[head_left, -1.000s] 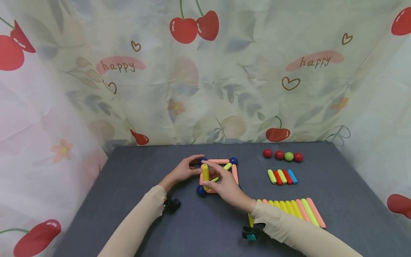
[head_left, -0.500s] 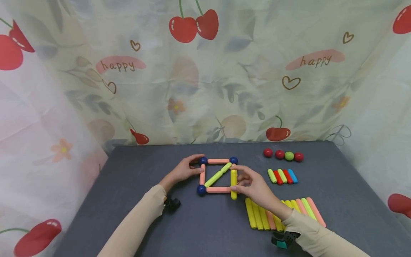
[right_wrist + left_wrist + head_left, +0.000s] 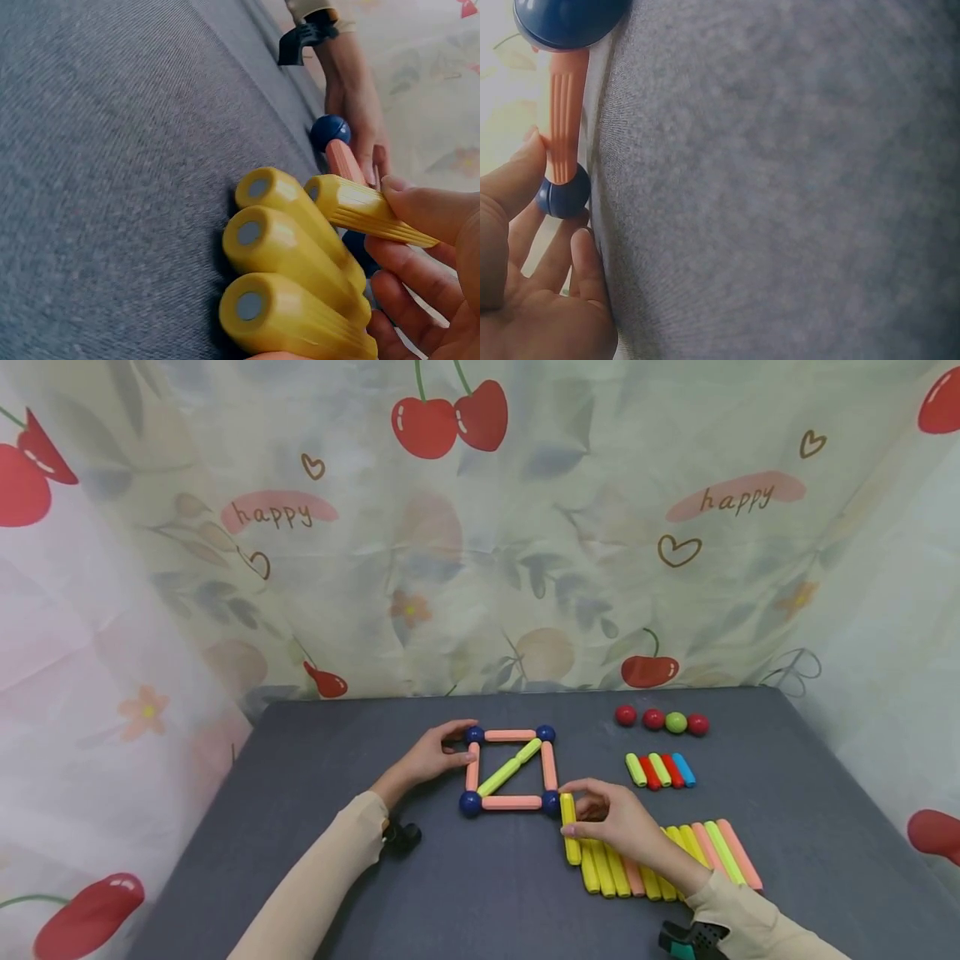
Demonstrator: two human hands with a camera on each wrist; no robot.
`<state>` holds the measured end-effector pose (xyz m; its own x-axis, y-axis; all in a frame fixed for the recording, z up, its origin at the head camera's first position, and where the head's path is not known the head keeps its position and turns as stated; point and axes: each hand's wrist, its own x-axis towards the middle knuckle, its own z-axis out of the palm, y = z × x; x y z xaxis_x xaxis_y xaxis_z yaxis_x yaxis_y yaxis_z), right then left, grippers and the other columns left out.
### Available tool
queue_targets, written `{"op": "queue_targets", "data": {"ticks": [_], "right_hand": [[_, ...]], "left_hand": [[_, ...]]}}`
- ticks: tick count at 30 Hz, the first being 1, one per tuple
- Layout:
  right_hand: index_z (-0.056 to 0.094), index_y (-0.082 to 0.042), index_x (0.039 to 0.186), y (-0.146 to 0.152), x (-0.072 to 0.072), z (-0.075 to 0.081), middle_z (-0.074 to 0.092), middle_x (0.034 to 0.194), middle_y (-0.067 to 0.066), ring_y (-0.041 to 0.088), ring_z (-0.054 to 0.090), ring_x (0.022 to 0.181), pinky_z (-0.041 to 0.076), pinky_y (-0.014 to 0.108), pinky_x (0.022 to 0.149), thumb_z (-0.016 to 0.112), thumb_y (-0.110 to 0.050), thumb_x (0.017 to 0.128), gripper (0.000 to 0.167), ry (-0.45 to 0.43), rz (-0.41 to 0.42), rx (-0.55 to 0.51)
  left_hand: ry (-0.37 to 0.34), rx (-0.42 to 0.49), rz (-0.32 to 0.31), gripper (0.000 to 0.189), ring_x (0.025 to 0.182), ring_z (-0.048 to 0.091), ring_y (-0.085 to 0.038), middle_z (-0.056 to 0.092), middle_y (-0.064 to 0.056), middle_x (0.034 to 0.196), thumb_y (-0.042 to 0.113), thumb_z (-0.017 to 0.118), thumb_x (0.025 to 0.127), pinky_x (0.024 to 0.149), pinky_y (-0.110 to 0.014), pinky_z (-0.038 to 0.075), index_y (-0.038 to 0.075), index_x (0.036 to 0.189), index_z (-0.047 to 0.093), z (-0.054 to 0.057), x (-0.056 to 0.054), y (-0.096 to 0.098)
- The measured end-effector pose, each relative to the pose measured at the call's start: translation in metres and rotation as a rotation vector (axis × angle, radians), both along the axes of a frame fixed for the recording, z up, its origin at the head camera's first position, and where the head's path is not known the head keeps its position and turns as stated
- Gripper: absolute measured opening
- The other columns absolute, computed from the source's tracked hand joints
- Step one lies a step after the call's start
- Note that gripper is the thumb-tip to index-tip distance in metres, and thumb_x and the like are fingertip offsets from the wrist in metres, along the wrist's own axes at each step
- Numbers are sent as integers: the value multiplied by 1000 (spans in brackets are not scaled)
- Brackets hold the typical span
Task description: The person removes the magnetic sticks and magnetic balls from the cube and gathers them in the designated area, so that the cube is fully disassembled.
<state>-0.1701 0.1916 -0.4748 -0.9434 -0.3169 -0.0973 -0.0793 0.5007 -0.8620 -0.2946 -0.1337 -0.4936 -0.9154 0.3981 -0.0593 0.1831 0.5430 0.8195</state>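
A flat square of pink magnetic rods (image 3: 512, 802) with blue balls (image 3: 470, 804) at its corners lies on the table, a lime diagonal (image 3: 510, 768) inside it. At its far left corner my left hand (image 3: 431, 753) holds the frame, thumb against the left pink rod (image 3: 566, 112) and fingers around the far blue ball (image 3: 564, 193). My right hand (image 3: 618, 817) pinches a yellow magnetic rod (image 3: 571, 831) between thumb and fingers, just right of the near right ball. In the right wrist view that yellow rod (image 3: 364, 210) is beside the row's yellow rods (image 3: 285, 240).
A row of yellow, pink and lime rods (image 3: 727, 856) lies at the near right, partly behind my right hand. Short lime, red and blue rods (image 3: 660, 772) are beyond it. Red and green balls (image 3: 676, 722) line the back right. A printed curtain (image 3: 480, 568) hangs behind the table.
My right hand has carried the yellow rod from the left side of the square, across it, to the right and nearer, beside the rod row. The left hand has stayed at the corner.
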Motion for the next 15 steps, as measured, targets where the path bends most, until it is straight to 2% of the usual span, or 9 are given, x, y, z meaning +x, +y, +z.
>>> {"op": "queue_targets", "data": {"ticks": [7, 15], "right_hand": [[68, -22, 119, 0, 2, -5, 70, 99, -1, 15, 63, 90, 52, 25, 78, 85, -34, 77, 46, 7, -10, 67], [70, -22, 116, -2, 5, -5, 69, 113, -2, 14, 63, 99, 55, 35, 88, 86, -36, 75, 46, 7, -11, 131]], "left_hand": [[0, -2, -6, 60, 134, 50, -26, 50, -5, 149, 27, 71, 92, 107, -47, 47, 24, 147, 47, -1, 0, 0], [-2, -9, 3, 61, 133, 50, -25, 51, -4, 148, 29, 72, 91, 108, -47, 46, 25, 147, 48, 0, 0, 0]]}}
